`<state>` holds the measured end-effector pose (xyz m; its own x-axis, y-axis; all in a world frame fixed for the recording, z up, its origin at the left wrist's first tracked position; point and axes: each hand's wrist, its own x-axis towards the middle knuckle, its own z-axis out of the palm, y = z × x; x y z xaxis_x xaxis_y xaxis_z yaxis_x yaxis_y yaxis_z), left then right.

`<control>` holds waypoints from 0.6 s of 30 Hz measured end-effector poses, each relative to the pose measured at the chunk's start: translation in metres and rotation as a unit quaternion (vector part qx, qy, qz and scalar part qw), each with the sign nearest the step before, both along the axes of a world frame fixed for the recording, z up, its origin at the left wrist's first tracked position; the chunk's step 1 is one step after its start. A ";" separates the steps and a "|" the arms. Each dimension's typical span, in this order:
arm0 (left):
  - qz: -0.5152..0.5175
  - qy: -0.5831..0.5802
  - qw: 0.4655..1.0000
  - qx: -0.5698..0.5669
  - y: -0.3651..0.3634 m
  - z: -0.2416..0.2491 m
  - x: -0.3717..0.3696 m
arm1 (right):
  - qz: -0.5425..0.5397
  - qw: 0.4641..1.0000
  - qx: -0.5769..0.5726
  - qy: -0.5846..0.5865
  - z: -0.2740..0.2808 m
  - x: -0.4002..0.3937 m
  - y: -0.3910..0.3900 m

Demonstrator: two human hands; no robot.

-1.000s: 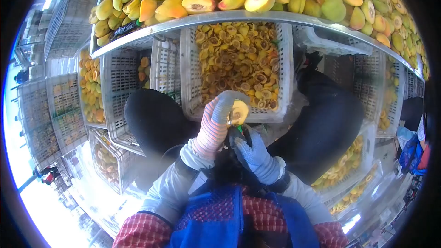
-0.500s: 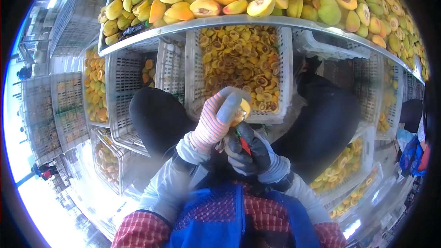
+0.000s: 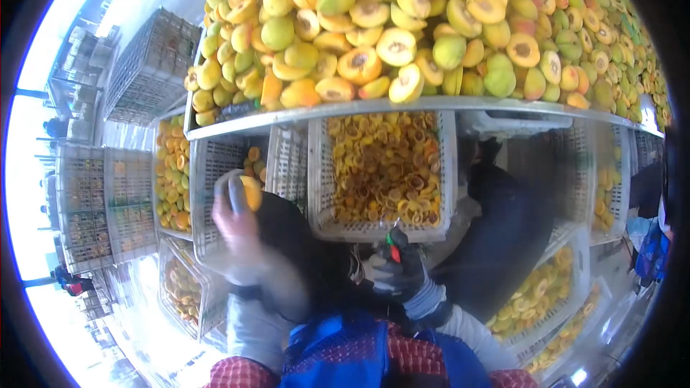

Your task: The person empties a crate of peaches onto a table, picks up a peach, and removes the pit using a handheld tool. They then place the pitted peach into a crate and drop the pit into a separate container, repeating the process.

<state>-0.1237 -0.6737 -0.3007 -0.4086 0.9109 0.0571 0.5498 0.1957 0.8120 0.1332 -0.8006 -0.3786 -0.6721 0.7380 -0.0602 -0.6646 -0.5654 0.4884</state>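
Note:
My left hand point(image 3: 236, 215), in a striped glove and blurred by motion, is closed around a yellow peach piece point(image 3: 251, 192). It is over the left crate point(image 3: 208, 172), where a few peach pieces point(image 3: 254, 162) show. My right hand point(image 3: 399, 269), in a dark and grey glove, grips a small pitting tool point(image 3: 394, 239) with a red and green handle; its short metal tip points up. This hand is just below the front rim of the middle crate point(image 3: 381, 231), which holds many small brownish-yellow peach scraps point(image 3: 388, 165).
A metal-edged table point(image 3: 431, 106) piled with halved peaches point(image 3: 359, 65) spans the top, above the crates. More peach-filled crates stand at the left point(image 3: 172, 172) and lower right point(image 3: 535, 294). Stacked crates point(image 3: 151, 65) stand farther left. My knees flank the middle crate.
My left hand has moved left from beside the right hand to the left crate, carrying the peach piece. The right hand has shifted slightly right and down, still gripping the tool. The view has tilted up.

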 end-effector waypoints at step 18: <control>-0.313 0.159 0.931 0.104 0.089 0.043 0.118 | -0.006 0.892 -0.042 -0.449 0.006 0.011 0.023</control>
<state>-0.0056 -0.5845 -0.2579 0.2655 0.9207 0.2859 0.7224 -0.3864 0.5734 0.1443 -0.7779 -0.3722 -0.3172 0.7119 -0.6266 -0.8150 -0.5425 -0.2038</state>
